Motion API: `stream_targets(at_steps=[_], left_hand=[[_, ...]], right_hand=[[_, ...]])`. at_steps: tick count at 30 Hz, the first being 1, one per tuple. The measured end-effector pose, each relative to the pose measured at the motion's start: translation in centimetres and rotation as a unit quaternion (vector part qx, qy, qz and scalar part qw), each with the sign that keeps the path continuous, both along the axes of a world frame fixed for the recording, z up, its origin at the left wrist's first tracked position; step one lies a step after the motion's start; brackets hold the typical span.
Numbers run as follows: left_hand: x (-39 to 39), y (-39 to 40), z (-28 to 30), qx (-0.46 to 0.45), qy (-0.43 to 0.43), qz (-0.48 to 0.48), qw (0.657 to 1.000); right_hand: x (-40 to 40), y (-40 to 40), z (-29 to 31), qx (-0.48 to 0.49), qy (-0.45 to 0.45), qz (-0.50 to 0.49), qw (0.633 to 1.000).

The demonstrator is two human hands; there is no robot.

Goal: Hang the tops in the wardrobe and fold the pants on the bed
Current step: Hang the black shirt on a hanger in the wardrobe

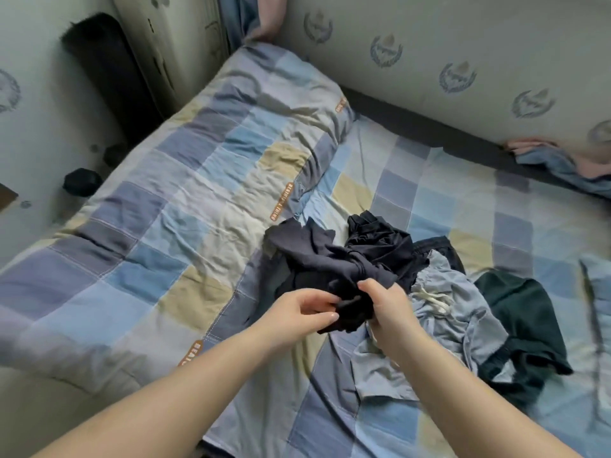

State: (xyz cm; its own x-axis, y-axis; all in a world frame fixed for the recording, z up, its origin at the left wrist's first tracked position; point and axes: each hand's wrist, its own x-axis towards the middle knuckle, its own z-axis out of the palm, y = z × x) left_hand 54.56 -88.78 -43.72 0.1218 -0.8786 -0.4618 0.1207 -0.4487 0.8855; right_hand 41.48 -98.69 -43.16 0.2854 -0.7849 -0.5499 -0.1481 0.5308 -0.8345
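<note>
A crumpled dark navy garment [317, 259] lies in a heap at the middle of the bed [496, 206]. My left hand [297, 312] pinches its near edge from the left, and my right hand [386, 309] grips the same bunched edge from the right. Under and beside it lies a light blue-grey garment with a white drawstring [446, 312]. A dark green garment [519, 319] is spread to the right. Another black garment [380, 236] is bunched behind the navy one.
A folded patchwork quilt [185, 180] covers the left half of the bed. A padded printed wall [463, 61] runs along the far side. A pink and blue cloth [562, 160] lies at the far right. A white wardrobe door [155, 44] stands at the far left corner.
</note>
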Motion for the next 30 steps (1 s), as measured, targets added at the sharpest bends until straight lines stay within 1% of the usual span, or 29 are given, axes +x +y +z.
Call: stream_targets(at_steps=[3,5,7,10,12,15,17,19,21,23,24,26,29,30], left_hand=[[0.7,0.7,3.0,-0.012,-0.049,0.064,0.997],[0.7,1.3,5.5,-0.032,-0.053,0.084,0.995],[0.5,1.6,8.0,-0.055,-0.059,0.058,0.995],[-0.5,2.2,11.5,-0.088,-0.105,-0.031,0.99],[-1.4,2.8,13.9,-0.117,-0.12,-0.063,0.984],[-2.6,3.5,17.0,-0.179,-0.104,-0.08,0.975],[-3.3,3.6,18.5,-0.216,-0.143,-0.076,0.963],[-3.5,3.5,20.6,-0.244,-0.196,-0.038,0.949],[-3.1,3.3,22.8,-0.271,-0.2,-0.002,0.942],[-2.6,3.5,25.3,-0.299,-0.179,0.011,0.937],[-2.4,3.7,26.6,-0.306,-0.158,0.013,0.939],[-1.8,4.2,28.6,-0.311,-0.088,0.004,0.946],[-1.0,4.6,31.4,-0.299,-0.006,0.003,0.954],[-0.6,4.8,32.1,-0.291,0.034,-0.002,0.956]], right_hand=[[-0.8,-0.3,5.7,-0.04,-0.024,0.016,0.999],[-1.6,0.3,9.3,-0.048,-0.062,0.024,0.997],[-2.1,0.8,12.6,-0.033,-0.123,0.019,0.992],[-2.8,1.5,17.3,-0.016,-0.195,-0.004,0.981],[-3.2,2.0,20.4,-0.001,-0.247,-0.027,0.969],[-3.7,2.8,24.8,-0.002,-0.327,-0.033,0.945],[-3.7,3.4,27.5,-0.012,-0.369,-0.021,0.929],[-4.0,4.3,30.2,-0.028,-0.402,-0.015,0.915],[-4.4,5.0,32.5,-0.051,-0.398,-0.016,0.916],[-5.1,5.8,34.2,-0.076,-0.367,-0.035,0.926],[-5.5,6.2,34.7,-0.087,-0.355,-0.042,0.93],[-6.1,7.1,35.3,-0.116,-0.319,-0.051,0.939],[-6.7,8.9,35.8,-0.158,-0.256,-0.03,0.953],[-6.7,9.8,35.9,-0.182,-0.234,-0.023,0.955]])
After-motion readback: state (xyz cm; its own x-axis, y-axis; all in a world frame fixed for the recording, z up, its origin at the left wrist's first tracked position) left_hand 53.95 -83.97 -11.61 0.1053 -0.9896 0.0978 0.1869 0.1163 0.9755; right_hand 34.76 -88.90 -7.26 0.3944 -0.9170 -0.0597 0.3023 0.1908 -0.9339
